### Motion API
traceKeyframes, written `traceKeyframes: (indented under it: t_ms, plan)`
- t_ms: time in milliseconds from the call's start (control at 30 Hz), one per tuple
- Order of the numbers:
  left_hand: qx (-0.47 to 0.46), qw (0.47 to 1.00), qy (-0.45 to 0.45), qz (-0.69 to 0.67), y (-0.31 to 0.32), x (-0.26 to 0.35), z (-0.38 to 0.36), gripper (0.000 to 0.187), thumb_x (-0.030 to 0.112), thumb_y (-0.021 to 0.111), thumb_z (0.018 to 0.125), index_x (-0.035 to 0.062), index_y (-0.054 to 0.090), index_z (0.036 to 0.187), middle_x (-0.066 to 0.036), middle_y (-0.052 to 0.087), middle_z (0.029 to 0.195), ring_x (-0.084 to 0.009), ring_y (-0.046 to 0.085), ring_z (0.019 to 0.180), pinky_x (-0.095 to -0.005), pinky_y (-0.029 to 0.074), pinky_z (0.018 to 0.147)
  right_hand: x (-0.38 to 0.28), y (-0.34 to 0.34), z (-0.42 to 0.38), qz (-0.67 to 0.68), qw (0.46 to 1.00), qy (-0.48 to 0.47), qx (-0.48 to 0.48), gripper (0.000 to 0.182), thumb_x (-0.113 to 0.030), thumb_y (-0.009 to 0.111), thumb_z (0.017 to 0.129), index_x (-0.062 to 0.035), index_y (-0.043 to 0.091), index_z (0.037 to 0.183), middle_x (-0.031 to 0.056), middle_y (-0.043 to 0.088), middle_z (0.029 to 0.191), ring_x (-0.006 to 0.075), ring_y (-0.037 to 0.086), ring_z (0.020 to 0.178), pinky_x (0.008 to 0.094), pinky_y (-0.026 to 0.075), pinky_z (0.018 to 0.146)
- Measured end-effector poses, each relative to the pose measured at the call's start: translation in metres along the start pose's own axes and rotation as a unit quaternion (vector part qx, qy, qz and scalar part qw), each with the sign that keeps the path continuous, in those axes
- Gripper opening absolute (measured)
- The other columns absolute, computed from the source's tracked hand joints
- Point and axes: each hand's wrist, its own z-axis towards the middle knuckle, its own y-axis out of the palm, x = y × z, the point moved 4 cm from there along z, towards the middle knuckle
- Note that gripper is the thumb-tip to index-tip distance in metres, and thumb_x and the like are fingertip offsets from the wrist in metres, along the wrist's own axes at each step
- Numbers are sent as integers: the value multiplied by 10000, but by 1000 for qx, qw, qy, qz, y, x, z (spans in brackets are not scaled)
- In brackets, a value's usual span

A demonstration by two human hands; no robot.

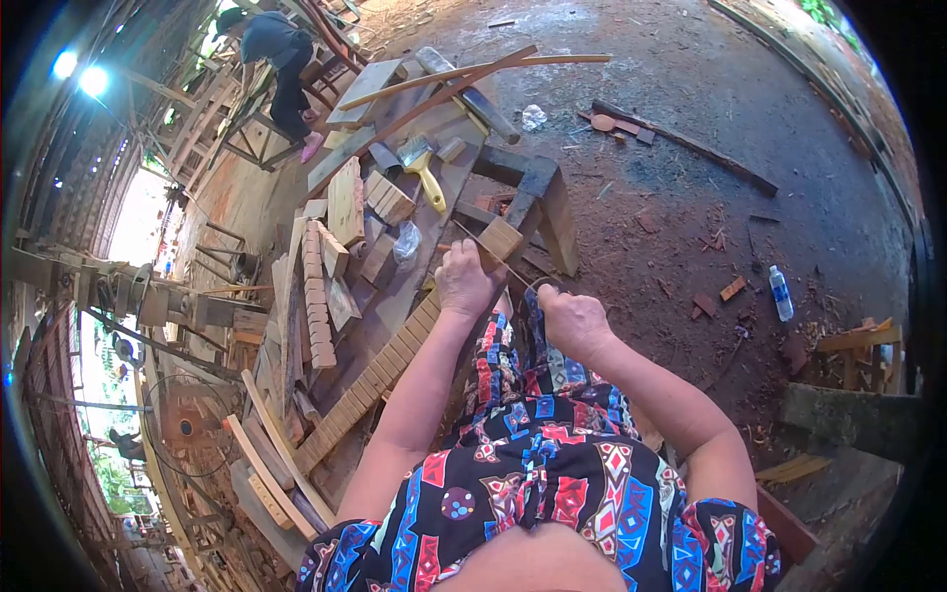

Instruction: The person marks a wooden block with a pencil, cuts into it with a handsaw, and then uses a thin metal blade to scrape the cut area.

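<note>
My left hand [464, 278] is closed over the upper end of a long notched wooden strip [380, 373] on the workbench. Close beside its fingers, a squared wooden block [500, 239] sits at the bench edge. My right hand [575, 321] is a fist around the dark handle of a thin-bladed tool [513, 272]. Its narrow blade slants up to the left past the block, near my left fingers. A crumpled clear plastic bag [406, 242] and a brush with a yellow handle [430, 185] lie farther up the bench.
Wood blocks [389, 197] and another notched strip [316, 296] crowd the bench's left side. Two long slats [434, 104] cross its far end. Wood chips, offcuts [732, 288] and a water bottle [780, 293] are on the floor at right. A person [276, 59] bends over at upper left.
</note>
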Motion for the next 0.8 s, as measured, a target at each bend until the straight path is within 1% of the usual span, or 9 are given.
traceKeyframes:
  t_ms: [67, 100, 167, 300, 333, 367, 467, 667, 800]
  plan:
    - [-20, 1000, -10, 11, 2, 0, 0, 549, 417, 751, 679, 13, 527, 978, -154, 589, 956, -333, 629, 888, -445, 508, 731, 1, -4, -4, 15, 999, -10, 28, 121, -39, 510, 782, -30, 472, 896, 206, 643, 712, 375, 661, 702, 461, 523, 620]
    - [-20, 1000, -10, 11, 2, 1, 1, 549, 417, 751, 679, 13, 527, 978, -154, 589, 956, -333, 629, 888, -445, 508, 731, 2, -6, -5, 15, 999, -10, 27, 121, -39, 510, 782, -30, 472, 896, 206, 643, 712, 375, 661, 702, 461, 523, 620]
    - [-29, 999, -17, 0, 2, 0, 1, 550, 415, 753, 677, 14, 523, 974, -153, 591, 956, -334, 631, 879, -445, 507, 728, 2, -7, -6, 23, 1000, 5, -8, 126, -31, 510, 778, -30, 472, 898, 209, 639, 705, 376, 661, 716, 462, 522, 629]
    - [-33, 999, -17, -12, 3, -2, 1, 544, 414, 755, 676, 19, 524, 971, -152, 593, 955, -333, 635, 869, -444, 509, 726, -2, -8, -2, 29, 999, 0, -15, 137, -32, 511, 774, -31, 475, 907, 211, 643, 717, 376, 662, 725, 470, 520, 638]
    - [-32, 999, -18, -9, 3, -2, 1, 545, 416, 756, 677, 21, 523, 971, -153, 594, 953, -334, 636, 867, -444, 510, 726, -4, -7, 5, 32, 999, 11, -26, 126, -91, 500, 819, -19, 488, 922, 218, 650, 743, 372, 666, 749, 466, 521, 658]
    - [-30, 999, -17, -6, 4, -2, 1, 546, 418, 757, 677, 23, 522, 972, -155, 595, 952, -334, 637, 865, -444, 512, 726, -6, -6, 12, 35, 998, 22, -36, 161, -150, 489, 864, -6, 502, 936, 225, 656, 768, 368, 670, 773, 463, 523, 679]
    - [-16, 999, -20, -23, 1, -1, 1, 534, 409, 772, 668, 30, 503, 931, -174, 613, 937, -368, 634, 849, -461, 504, 723, -5, 3, 28, 35, 998, 30, -32, 192, -190, 479, 882, -11, 506, 947, 234, 653, 774, 378, 664, 779, 475, 516, 690]
    - [-19, 999, -22, -26, -1, -1, 2, 530, 417, 772, 666, 31, 513, 920, -173, 625, 903, -361, 638, 840, -461, 502, 715, 1, -1, 1, 43, 998, 24, -31, 170, -160, 506, 857, -18, 511, 952, 235, 654, 774, 382, 660, 780, 480, 513, 693]
    - [-29, 999, -29, -22, 4, -3, 2, 530, 419, 774, 662, 33, 517, 917, -176, 627, 907, -360, 638, 839, -458, 502, 713, 0, 10, 18, 53, 998, 23, -15, 157, -140, 523, 837, -24, 514, 942, 230, 652, 761, 377, 661, 776, 474, 515, 690]
